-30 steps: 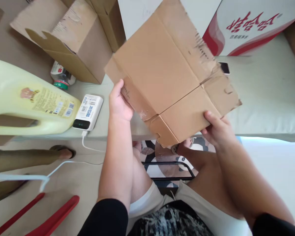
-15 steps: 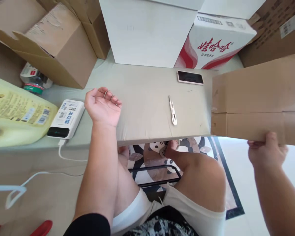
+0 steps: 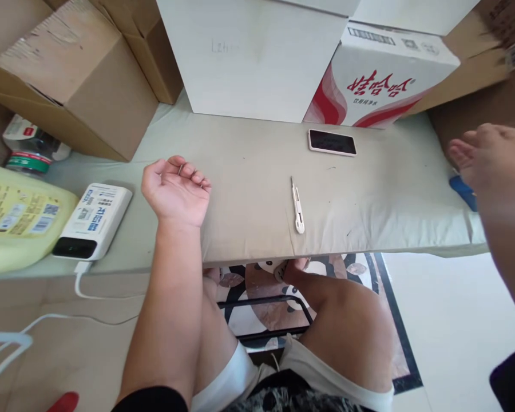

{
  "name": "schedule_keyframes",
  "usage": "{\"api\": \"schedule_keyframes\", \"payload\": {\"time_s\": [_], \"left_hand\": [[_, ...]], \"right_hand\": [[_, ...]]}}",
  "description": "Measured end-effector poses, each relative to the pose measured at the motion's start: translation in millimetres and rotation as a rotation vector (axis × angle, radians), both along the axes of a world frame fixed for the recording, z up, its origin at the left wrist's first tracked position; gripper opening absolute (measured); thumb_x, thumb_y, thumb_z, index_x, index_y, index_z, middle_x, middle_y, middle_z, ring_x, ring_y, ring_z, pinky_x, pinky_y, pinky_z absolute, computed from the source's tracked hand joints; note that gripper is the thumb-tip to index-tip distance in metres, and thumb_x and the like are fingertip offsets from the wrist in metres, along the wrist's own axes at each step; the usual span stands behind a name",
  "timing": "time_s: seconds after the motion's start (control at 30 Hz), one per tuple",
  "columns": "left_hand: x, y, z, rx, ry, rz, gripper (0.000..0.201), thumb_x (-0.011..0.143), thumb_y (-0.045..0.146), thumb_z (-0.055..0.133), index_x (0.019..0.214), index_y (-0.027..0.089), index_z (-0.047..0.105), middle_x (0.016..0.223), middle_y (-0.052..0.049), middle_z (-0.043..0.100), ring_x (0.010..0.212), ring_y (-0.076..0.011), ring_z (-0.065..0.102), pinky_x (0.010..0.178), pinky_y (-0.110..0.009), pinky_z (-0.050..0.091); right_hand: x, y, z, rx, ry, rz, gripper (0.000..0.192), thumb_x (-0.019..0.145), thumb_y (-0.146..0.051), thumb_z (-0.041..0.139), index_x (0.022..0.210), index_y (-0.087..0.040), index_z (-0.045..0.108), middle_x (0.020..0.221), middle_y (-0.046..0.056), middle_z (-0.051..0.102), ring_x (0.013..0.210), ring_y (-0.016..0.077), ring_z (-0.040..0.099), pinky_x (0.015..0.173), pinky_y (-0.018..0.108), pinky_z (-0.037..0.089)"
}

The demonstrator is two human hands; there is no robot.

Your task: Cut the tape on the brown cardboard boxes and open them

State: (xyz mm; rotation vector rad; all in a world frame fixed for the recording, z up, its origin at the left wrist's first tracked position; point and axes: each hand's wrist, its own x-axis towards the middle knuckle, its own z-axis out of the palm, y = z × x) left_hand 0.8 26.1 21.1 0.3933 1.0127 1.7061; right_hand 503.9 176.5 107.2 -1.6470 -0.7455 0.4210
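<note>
Palm up, my left hand (image 3: 178, 191) is over the left part of the table, fingers loosely curled and apart, with nothing in it. My right hand (image 3: 493, 151) is above the right end of the table, fingers slightly bent and apart. Beside and partly behind it is a blue object (image 3: 464, 193), mostly hidden by the hand and wrist, so its kind does not show. A white utility knife (image 3: 298, 212) lies between my hands, blade end pointing away from me. Behind it is a phone (image 3: 332, 142) with a dark screen.
A white power bank (image 3: 94, 220) with a cable and a yellow jug (image 3: 21, 220) stand at the left. A bottle (image 3: 32, 146) lies by a cardboard box (image 3: 98, 86). White boxes (image 3: 253, 63) and a red-and-white carton (image 3: 380, 80) line the back.
My right hand has let go of the flat cardboard piece, which is out of view, and moved up to the blue object. My left hand has kept its pose. The view has shifted slightly.
</note>
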Motion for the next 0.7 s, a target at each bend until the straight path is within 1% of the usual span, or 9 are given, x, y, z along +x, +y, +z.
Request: {"api": "schedule_keyframes", "payload": {"time_s": [0.03,0.1,0.2,0.3,0.4,0.5,0.6,0.63,0.7], "left_hand": [[-1.5,0.7,0.2,0.023,-0.029,0.001,0.025,0.077,0.053,0.057,0.071,0.03,0.056,0.063,-0.002,0.058,0.06,-0.0172,0.056,0.056,-0.033,0.048],[-4.4,0.6,0.3,0.063,-0.109,0.014,0.026,0.076,0.053,0.06,0.07,0.028,0.056,0.06,-0.001,0.056,0.053,-0.0145,0.052,0.053,-0.032,0.045],[-6.8,-3.5,1.9,0.081,-0.207,0.031,0.025,0.077,0.05,0.06,0.069,0.026,0.057,0.059,-0.001,0.054,0.05,-0.0127,0.048,0.051,-0.03,0.042],[-9.0,-12.2,6.0,0.082,-0.242,0.027,0.027,0.081,0.049,0.057,0.068,0.026,0.057,0.059,-0.001,0.053,0.05,-0.0129,0.048,0.052,-0.03,0.042],[-15.6,-22.8,11.7,0.076,-0.283,0.065,0.029,0.083,0.048,0.054,0.067,0.025,0.056,0.058,-0.001,0.052,0.05,-0.0126,0.046,0.053,-0.03,0.041],[-26.2,-33.0,18.1,0.084,-0.325,0.113,0.028,0.084,0.047,0.053,0.068,0.025,0.055,0.058,0.0,0.05,0.05,-0.0119,0.043,0.052,-0.029,0.04],[-36.4,-40.7,25.2,0.097,-0.391,0.141,0.028,0.088,0.045,0.048,0.07,0.024,0.053,0.057,0.001,0.048,0.048,-0.0109,0.041,0.051,-0.027,0.039],[-39.0,-42.6,27.5,0.097,-0.415,0.148,0.028,0.089,0.043,0.045,0.07,0.023,0.052,0.056,0.001,0.046,0.048,-0.0106,0.041,0.051,-0.027,0.038],[-43.3,-45.1,31.2,0.093,-0.448,0.165,0.027,0.091,0.039,0.041,0.071,0.023,0.05,0.055,0.002,0.043,0.047,-0.0101,0.039,0.05,-0.026,0.037]], "right_hand": [[-9.8,-5.7,-7.5,-0.057,0.011,0.003,0.03,0.091,0.002,0.043,0.072,-0.021,0.05,0.063,0.0,0.056,0.05,0.009,0.063,0.058,0.029,0.051],[-30.7,-26.5,-24.0,-0.175,0.039,0.021,0.025,0.093,-0.001,0.046,0.076,-0.019,0.052,0.069,0.001,0.06,0.056,0.0094,0.066,0.067,0.03,0.054],[-63.4,-60.3,-40.9,-0.278,0.056,0.136,0.022,0.094,-0.004,0.049,0.078,-0.018,0.054,0.074,0.001,0.063,0.062,0.0091,0.067,0.076,0.03,0.056],[-99.4,-78.8,-42.3,-0.342,0.047,0.267,0.017,0.094,-0.007,0.052,0.081,-0.018,0.056,0.078,0.002,0.065,0.065,0.0099,0.068,0.079,0.031,0.056],[-144.9,-81.9,-37.0,-0.376,0.006,0.42,0.014,0.094,-0.011,0.055,0.082,-0.018,0.058,0.081,0.003,0.066,0.068,0.0099,0.068,0.078,0.029,0.055],[-203.9,-76.6,-37.2,-0.366,-0.061,0.609,0.011,0.094,-0.015,0.057,0.084,-0.019,0.062,0.083,0.002,0.069,0.073,0.0109,0.068,0.075,0.027,0.056],[-275.9,-69.2,-42.8,-0.318,-0.173,0.835,0.006,0.088,-0.015,0.063,0.088,-0.02,0.064,0.088,0.001,0.071,0.08,0.0146,0.069,0.078,0.032,0.059],[-302.5,-67.3,-44.0,-0.275,-0.276,0.949,0.006,0.087,-0.015,0.063,0.09,-0.021,0.065,0.091,0.002,0.071,0.082,0.0159,0.069,0.081,0.034,0.06],[-358.4,-64.7,-42.4,-0.13,-0.509,1.16,0.011,0.086,-0.016,0.062,0.095,-0.022,0.066,0.102,0.003,0.072,0.089,0.0173,0.069,0.09,0.037,0.059]]}}
